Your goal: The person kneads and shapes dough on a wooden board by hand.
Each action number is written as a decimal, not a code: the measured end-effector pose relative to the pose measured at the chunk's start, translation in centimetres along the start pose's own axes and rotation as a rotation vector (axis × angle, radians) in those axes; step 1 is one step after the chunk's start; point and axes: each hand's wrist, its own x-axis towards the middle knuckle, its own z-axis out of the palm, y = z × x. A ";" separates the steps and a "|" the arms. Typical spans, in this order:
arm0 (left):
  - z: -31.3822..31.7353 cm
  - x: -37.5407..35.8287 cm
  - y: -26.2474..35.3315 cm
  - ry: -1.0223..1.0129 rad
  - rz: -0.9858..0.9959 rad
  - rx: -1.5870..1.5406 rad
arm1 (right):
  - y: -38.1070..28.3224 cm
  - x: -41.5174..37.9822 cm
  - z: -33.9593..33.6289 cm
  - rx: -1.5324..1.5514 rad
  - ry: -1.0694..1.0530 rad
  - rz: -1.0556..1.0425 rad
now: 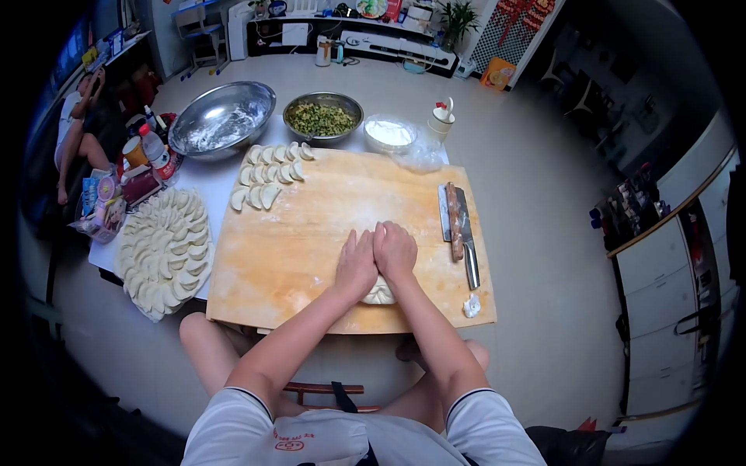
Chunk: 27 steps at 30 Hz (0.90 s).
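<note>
On the wooden board (pixel 311 233), a lump of white dough (pixel 378 293) lies near the front edge. My left hand (pixel 357 262) presses on it, fingers stretched forward. Beside it and touching it, my right hand (pixel 395 249) also rests on the dough, its fingers extended. Both hands hide much of the lump. Rows of dumplings (pixel 266 172) stand at the board's back left corner. To the right of my hands lie a rolling pin (pixel 454 221) and a cleaver (pixel 466 233), with a small dough scrap (pixel 472 305) in front of them.
Left of the board is a round tray full of dumplings (pixel 165 252). Behind it stand a large steel bowl (pixel 221 120), a bowl of green filling (pixel 322 116), a bowl of flour (pixel 390 133) and a cup (pixel 440 120). A person (pixel 71 132) reclines at the far left.
</note>
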 end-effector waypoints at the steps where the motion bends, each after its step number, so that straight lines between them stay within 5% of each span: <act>1: 0.6 0.5 -0.3 0.020 0.006 0.026 | 0.4 1.0 0.3 0.004 -0.042 0.013; 13: 2.0 1.2 -0.6 0.127 0.021 0.166 | 1.0 4.3 1.1 -0.096 -0.277 0.284; 17: 0.4 0.8 -1.1 0.002 -0.031 -0.268 | -0.3 1.4 -2.0 0.085 -0.400 0.281; 19: -3.1 -0.1 -0.3 -0.248 -0.132 -0.695 | -0.6 0.2 -4.4 0.184 -0.333 0.215; 22: -6.2 -1.2 0.0 -0.440 -0.126 -0.936 | -0.6 -2.1 -6.8 0.446 -0.257 0.232; 26: -7.3 -2.5 2.0 -0.596 0.165 -0.634 | -1.3 -4.5 -6.0 0.523 -0.090 0.322; 27: -6.9 -2.9 2.0 -0.462 0.237 -0.473 | -2.5 -5.3 -5.8 0.241 0.128 0.180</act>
